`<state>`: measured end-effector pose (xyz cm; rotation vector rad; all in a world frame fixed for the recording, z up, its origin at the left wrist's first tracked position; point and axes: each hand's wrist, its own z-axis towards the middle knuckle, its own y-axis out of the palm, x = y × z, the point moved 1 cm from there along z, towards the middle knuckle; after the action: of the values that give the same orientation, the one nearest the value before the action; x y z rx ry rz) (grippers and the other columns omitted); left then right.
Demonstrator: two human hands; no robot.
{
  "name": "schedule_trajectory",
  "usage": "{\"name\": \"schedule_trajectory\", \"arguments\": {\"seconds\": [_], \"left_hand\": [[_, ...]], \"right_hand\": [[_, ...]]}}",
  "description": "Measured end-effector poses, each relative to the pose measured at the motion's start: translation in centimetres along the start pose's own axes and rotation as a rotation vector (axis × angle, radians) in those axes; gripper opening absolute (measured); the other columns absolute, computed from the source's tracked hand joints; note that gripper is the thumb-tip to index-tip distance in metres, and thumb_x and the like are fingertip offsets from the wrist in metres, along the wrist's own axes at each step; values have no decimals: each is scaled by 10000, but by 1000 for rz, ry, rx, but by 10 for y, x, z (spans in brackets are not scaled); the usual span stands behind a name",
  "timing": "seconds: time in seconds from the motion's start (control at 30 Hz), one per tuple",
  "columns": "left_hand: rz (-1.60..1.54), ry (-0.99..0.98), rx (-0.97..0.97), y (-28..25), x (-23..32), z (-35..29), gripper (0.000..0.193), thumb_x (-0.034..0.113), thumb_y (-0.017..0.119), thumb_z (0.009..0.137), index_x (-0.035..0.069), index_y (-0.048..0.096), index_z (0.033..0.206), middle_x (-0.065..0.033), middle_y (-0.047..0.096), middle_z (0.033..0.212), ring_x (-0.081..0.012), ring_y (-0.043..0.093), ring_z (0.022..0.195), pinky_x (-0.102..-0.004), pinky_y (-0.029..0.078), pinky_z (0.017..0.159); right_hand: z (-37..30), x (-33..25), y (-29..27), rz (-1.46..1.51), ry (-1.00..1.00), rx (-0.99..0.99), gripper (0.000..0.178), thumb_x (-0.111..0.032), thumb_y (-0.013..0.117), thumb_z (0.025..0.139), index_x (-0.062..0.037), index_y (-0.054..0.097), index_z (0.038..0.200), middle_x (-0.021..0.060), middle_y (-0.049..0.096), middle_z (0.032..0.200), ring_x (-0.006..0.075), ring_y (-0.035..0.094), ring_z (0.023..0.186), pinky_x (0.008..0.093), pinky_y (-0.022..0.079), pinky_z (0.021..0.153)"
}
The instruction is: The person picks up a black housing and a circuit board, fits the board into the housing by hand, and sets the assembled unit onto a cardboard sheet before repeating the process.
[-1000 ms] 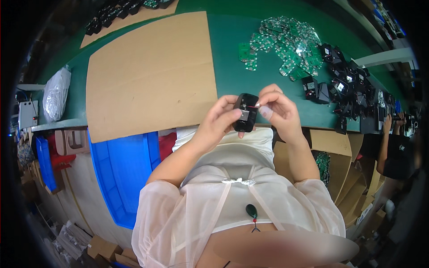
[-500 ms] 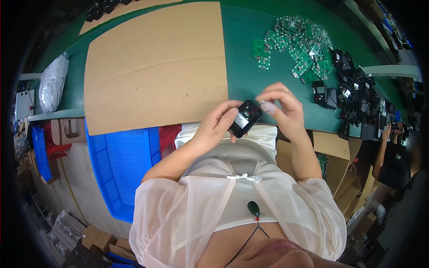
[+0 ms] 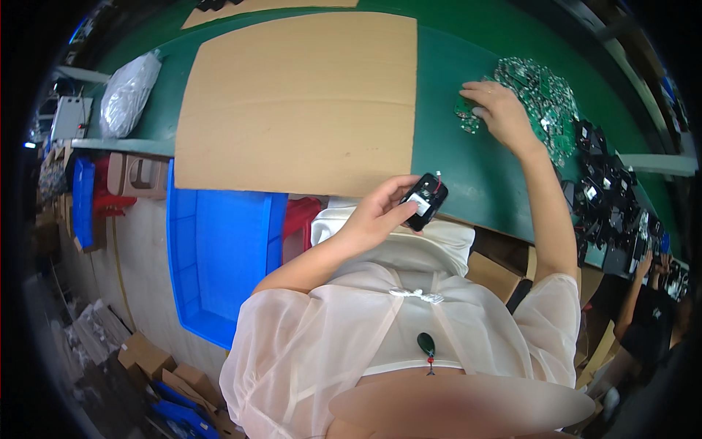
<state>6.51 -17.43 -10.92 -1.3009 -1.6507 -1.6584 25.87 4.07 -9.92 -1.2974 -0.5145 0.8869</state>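
Note:
My left hand [image 3: 380, 211] is closed around a small black plastic housing [image 3: 436, 192], held above my lap just off the table's near edge. The housing has a silver-white rectangular part [image 3: 419, 204] inside, and a short red wire with a white connector [image 3: 439, 174] sticks up from its far end. Out over the table, my right hand [image 3: 502, 111] is at the left edge of a pile of green circuit boards [image 3: 545, 95]. Its thumb and fingers are apart, over a loose green circuit board [image 3: 466, 117] that they partly cover.
A large cardboard sheet [image 3: 300, 102] lies on the green table [image 3: 446, 66]. More black housings [image 3: 610, 175] are heaped on the right. A plastic-wrapped bundle [image 3: 130, 95] lies far left. Below stands a blue bin [image 3: 227, 256]. Another person's arm [image 3: 635, 293] shows at far right.
My right hand has left the black housing and moved out to the circuit boards at the far right. My left hand still holds the housing. The whole view has shifted.

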Motion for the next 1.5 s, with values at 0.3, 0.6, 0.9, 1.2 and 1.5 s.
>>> {"name": "schedule_trajectory", "arguments": {"seconds": [0.3, 0.6, 0.9, 1.2, 1.5], "left_hand": [[-6, 64, 153, 7, 11, 5, 368, 86, 421, 917, -23, 344, 1261, -154, 516, 1125, -248, 590, 942, -329, 525, 726], [98, 129, 198, 5, 5, 23, 353, 83, 417, 919, -7, 353, 1253, -147, 505, 1146, -246, 595, 931, -329, 541, 710], [334, 275, 196, 21, -2, 22, 361, -17, 466, 872, -52, 387, 1223, -121, 512, 1118, -135, 519, 994, -238, 409, 869], [417, 320, 236, 23, -6, 20, 364, -17, 487, 861, -39, 409, 1216, -105, 529, 1073, -120, 520, 954, -225, 424, 810], [430, 319, 212, 22, -8, 22, 384, -6, 498, 864, -29, 398, 1233, -104, 521, 1106, -129, 529, 958, -225, 432, 809]], "right_hand": [[3, -27, 0, 333, 145, 306, 165, -123, 563, 835, -52, 618, 973, 32, 584, 820, 189, 557, 721, 290, 445, 656], [-71, -119, -32, 1446, 640, 486, 254, -52, 553, 856, 6, 493, 1095, 31, 553, 794, 70, 509, 607, 187, 397, 526], [-74, -141, -40, 1578, 664, 451, 211, -8, 584, 824, -19, 467, 999, 46, 561, 782, 61, 500, 587, 176, 394, 499], [-80, -141, -37, 1572, 674, 416, 203, -9, 581, 826, -28, 454, 983, 49, 571, 780, 55, 489, 569, 171, 398, 489], [-83, -140, -36, 1555, 727, 366, 190, -1, 564, 832, -21, 450, 983, 47, 569, 779, 54, 489, 574, 167, 392, 487]]}}
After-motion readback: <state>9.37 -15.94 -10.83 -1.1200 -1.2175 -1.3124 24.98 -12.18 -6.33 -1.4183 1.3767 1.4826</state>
